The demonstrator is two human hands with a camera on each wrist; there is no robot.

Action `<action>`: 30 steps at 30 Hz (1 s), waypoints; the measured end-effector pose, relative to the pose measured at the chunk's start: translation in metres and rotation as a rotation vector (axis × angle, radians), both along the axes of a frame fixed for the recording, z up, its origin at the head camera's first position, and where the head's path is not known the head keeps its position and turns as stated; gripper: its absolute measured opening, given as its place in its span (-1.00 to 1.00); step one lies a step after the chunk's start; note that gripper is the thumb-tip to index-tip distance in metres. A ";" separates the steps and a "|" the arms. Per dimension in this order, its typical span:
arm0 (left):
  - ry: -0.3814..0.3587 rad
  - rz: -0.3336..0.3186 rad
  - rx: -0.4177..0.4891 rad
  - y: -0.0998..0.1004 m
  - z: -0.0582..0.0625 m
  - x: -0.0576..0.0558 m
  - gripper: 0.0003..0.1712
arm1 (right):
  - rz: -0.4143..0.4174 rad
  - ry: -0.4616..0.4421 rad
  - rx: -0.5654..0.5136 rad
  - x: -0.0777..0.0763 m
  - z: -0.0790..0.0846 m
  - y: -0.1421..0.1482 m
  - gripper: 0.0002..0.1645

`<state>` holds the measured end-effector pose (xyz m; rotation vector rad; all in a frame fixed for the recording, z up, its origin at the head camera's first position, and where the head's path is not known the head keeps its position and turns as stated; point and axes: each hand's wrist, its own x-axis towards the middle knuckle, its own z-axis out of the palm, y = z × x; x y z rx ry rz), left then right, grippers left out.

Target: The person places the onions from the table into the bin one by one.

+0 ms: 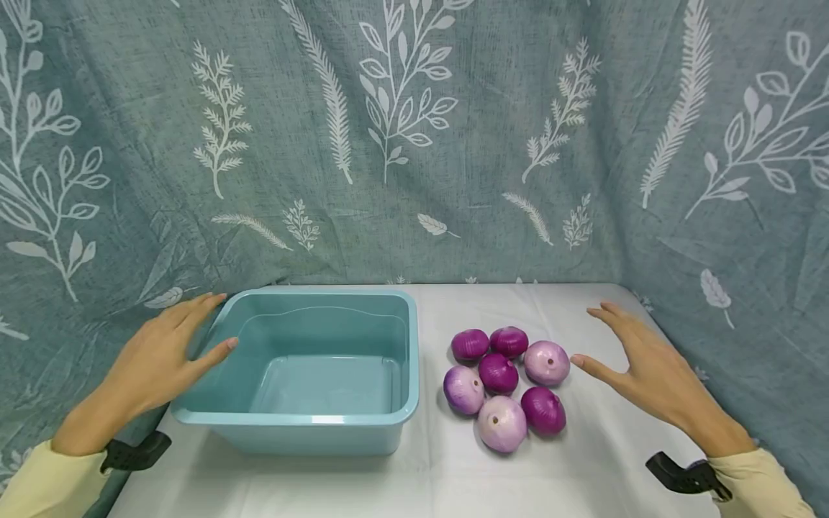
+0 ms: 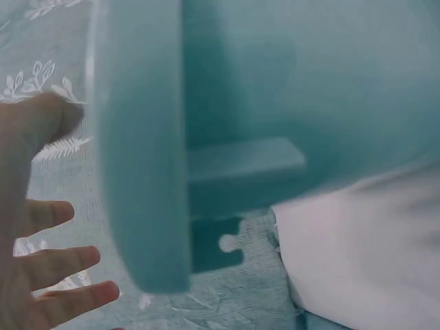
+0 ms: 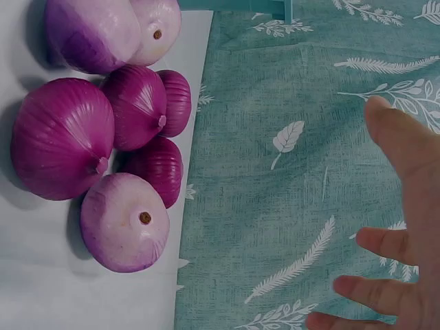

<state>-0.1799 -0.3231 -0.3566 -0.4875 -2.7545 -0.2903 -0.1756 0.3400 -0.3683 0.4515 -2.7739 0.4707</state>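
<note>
7 red onions (image 1: 499, 373) sit right of the plastic basin (image 1: 311, 437), probably firm and slick, best cupped round their sides; left hand (image 1: 158, 352), fingers apart, hovers at its left, right hand (image 1: 654, 370), fingers spread, farther right

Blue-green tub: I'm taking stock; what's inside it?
Inside the tub, only bare floor and walls show. The near rim hides the near wall's inner face and the floor's nearest strip; the left hand hides part of the left wall.

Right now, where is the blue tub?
In the head view, the tub sits left of the onions, with the left hand near its left end.
</note>
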 end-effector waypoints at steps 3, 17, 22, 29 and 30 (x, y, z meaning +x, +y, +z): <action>0.017 0.014 0.092 -0.004 -0.002 0.000 -0.22 | 0.009 0.023 -0.012 0.000 -0.003 -0.002 -0.11; -0.306 0.016 0.418 -0.038 -0.021 0.001 -0.32 | 0.038 -0.078 -0.051 0.011 -0.028 -0.007 -0.26; -0.371 -0.077 0.543 -0.046 -0.028 0.003 -0.37 | 0.046 -0.109 -0.057 0.014 -0.036 -0.008 -0.24; -0.438 -0.137 0.603 -0.052 -0.038 0.005 -0.43 | 0.057 -0.150 -0.072 0.017 -0.051 -0.013 -0.21; -0.448 -0.140 0.606 -0.052 -0.039 0.005 -0.43 | 0.063 -0.158 -0.076 0.017 -0.053 -0.014 -0.21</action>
